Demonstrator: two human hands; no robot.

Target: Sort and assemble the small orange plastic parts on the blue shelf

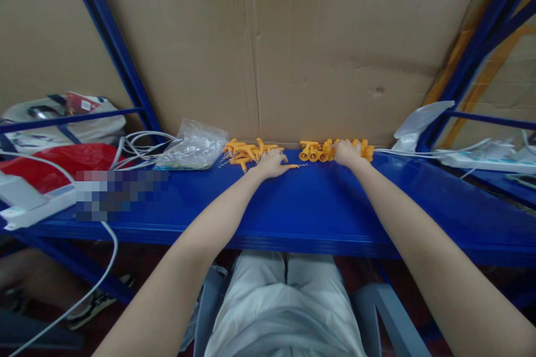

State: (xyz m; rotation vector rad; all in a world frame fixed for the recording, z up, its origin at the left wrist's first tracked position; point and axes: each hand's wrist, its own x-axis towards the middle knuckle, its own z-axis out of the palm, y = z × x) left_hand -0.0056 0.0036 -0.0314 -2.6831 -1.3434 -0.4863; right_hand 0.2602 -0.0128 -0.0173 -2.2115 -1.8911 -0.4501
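Left hand, fingers curled, sits by a pile of orange plastic T-shaped pieces, centre of frame, on the blue desk; can't tell if grasping. Right hand covers part of a row of orange plastic cup-ended pieces, right of centre; grip hidden. Light fingertip pinches, one piece each, should spare neighbours.

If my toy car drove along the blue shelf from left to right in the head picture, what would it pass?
White power strip → clear plastic bag → pile of orange pieces → left hand → row of orange pieces with the right hand on it → white plastic.
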